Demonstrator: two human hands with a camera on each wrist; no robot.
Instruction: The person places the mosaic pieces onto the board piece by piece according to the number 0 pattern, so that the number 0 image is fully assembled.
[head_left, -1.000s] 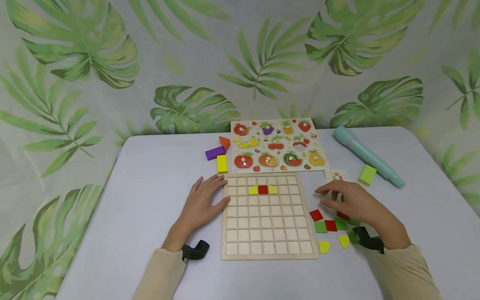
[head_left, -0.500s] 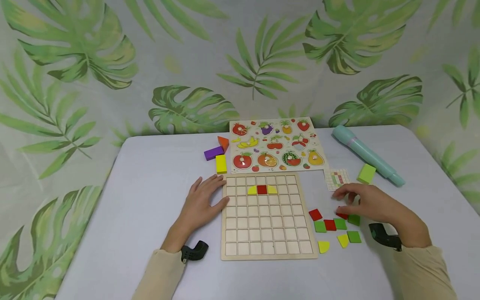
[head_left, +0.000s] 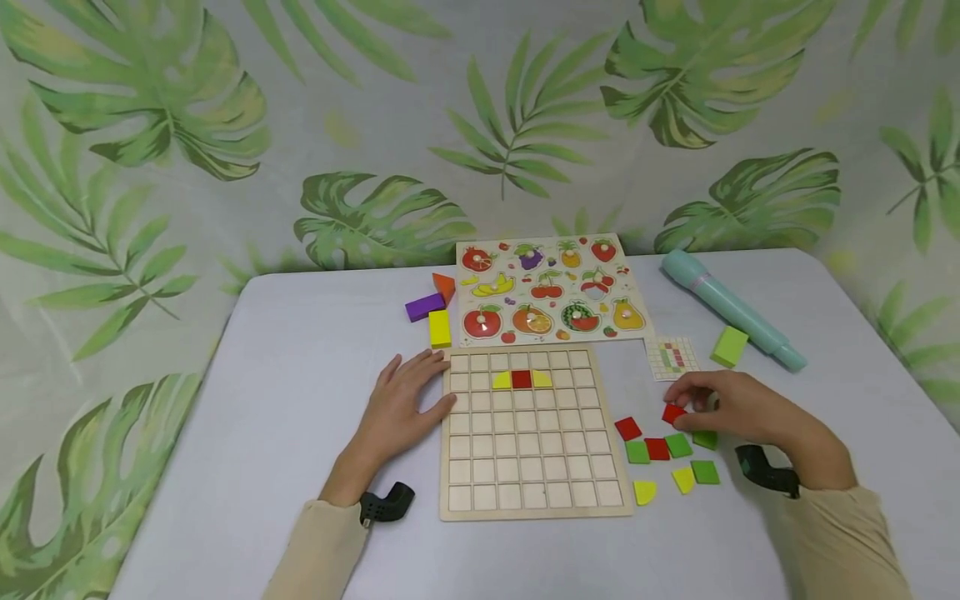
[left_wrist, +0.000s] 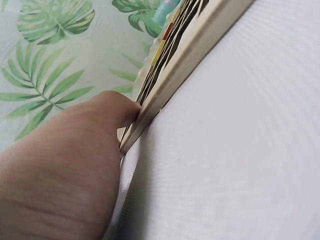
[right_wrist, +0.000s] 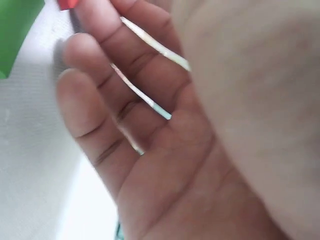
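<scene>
Here, right hand [head_left: 731, 406] pinches red square [head_left: 672, 413].

A white table [head_left: 315, 333] bears boards [head_left: 532, 446], tiles [head_left: 637, 452], blocks [head_left: 439, 328].

Grid board [head_left: 533, 450] before fruit puzzle [head_left: 540, 304], three tiles [head_left: 521, 379] in the board's second row from the back, left hand [head_left: 399, 406] at its left edge, blocks [head_left: 439, 329] left of the puzzle, loose tiles [head_left: 657, 449] right of the board, one tile [head_left: 672, 413] in right hand [head_left: 738, 406], single block [head_left: 729, 347] between card [head_left: 671, 357] and wand [head_left: 738, 312].
</scene>
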